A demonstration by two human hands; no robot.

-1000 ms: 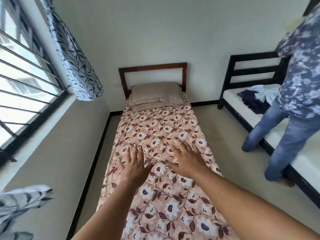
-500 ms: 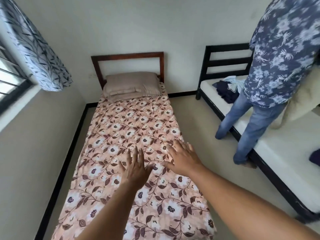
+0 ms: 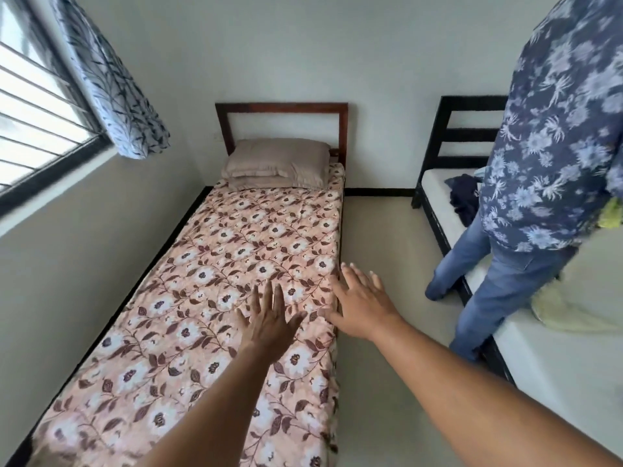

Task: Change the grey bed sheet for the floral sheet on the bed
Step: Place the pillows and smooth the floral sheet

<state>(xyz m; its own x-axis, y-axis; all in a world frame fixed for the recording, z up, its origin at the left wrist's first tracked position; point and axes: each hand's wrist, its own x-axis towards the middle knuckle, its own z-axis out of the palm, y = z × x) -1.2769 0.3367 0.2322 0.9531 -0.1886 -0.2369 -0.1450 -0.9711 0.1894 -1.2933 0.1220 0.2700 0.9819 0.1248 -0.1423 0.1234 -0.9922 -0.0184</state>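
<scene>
A pink floral sheet with white flowers and brown leaves covers the narrow bed from the pillow down to the near end. A brown wooden headboard stands at the far end, with a taupe pillow in front of it. My left hand lies flat on the sheet with straight fingers, near the bed's right side. My right hand is spread flat at the right edge of the bed, fingers reaching past the edge. No grey sheet is in view.
The bed runs along the left wall under a barred window with a patterned curtain. A second bed with a black frame stands on the right. A person in jeans stands beside it. Bare floor lies between the beds.
Both hands have slid rightward across the floral sheet; my right hand went from mid-bed to the right edge. The view swung left again, showing the window.
</scene>
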